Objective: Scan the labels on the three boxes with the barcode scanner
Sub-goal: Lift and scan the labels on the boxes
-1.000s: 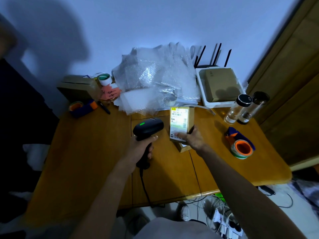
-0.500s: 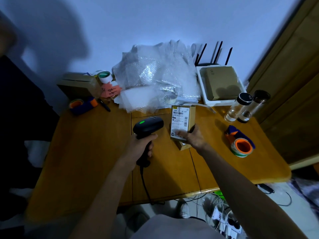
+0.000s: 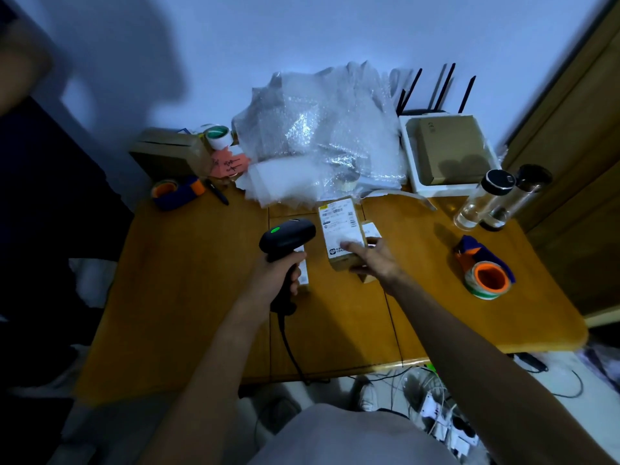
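My left hand [image 3: 275, 275] grips the handle of a black barcode scanner [image 3: 288, 237] with a green light on top, its head pointing toward the boxes. A small brown box [image 3: 339, 226] with a white label lies flat on the wooden table [image 3: 188, 297], and my right hand [image 3: 375, 260] holds its near end, index finger on the label. A second labelled box [image 3: 370, 231] peeks out to its right, partly hidden by that hand. Another labelled box [image 3: 302, 275] shows under the scanner beside my left hand.
A bubble wrap heap [image 3: 322, 135] fills the back middle. A white tray with a brown box [image 3: 448, 149] and a router stand back right, with two clear bottles [image 3: 496, 199]. Tape dispensers sit at right [image 3: 486, 270] and back left [image 3: 176, 191], beside a cardboard box [image 3: 171, 151].
The box that my right hand held tilted up toward the scanner now lies flat on the table. The bright scan light on its label has gone. The scanner has hardly moved.
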The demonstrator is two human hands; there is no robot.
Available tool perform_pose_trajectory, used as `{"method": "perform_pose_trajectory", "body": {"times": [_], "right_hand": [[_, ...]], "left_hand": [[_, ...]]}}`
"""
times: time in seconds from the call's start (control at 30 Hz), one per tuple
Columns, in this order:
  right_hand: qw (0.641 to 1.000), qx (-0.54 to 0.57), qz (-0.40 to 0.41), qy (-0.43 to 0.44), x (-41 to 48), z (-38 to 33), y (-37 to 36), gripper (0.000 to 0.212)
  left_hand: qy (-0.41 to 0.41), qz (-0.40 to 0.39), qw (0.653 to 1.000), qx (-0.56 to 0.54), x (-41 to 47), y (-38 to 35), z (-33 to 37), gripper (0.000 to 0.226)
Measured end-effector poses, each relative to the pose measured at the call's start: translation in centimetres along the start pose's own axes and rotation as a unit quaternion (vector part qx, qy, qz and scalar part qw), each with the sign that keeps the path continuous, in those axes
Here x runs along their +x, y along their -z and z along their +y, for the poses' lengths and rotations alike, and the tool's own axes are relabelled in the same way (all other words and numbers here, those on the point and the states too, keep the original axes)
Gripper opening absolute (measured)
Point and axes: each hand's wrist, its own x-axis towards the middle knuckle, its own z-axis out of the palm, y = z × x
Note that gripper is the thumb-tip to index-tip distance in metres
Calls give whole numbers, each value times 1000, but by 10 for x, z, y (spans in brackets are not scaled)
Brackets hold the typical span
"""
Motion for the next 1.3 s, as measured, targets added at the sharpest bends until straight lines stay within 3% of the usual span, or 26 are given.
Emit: {"method": "perform_pose_trajectory", "body": {"times": [0.1, 0.23, 0.67, 0.77, 1.1, 1.3], "right_hand": [[999, 16, -36, -10, 2, 5, -9, 52], [996, 51, -55, -41, 6, 19, -19, 57], [984, 121, 0, -128, 30, 59, -41, 60], [985, 105, 2, -139, 38, 68, -43, 66], [990, -34, 56, -124, 51, 83, -50, 83], [983, -107, 88, -123, 56, 87, -57, 77]], "left_hand": [[4, 9, 1000, -1, -1, 7, -4, 15], [19, 33, 999, -5, -1, 14, -8, 19], [24, 73, 997, -3, 0, 30, -11, 27], [29, 80, 996, -2, 1, 34, -11, 34], [57, 106, 993, -7, 2, 40, -12, 28], [66, 105, 992, -8, 7, 42, -15, 26]]}}
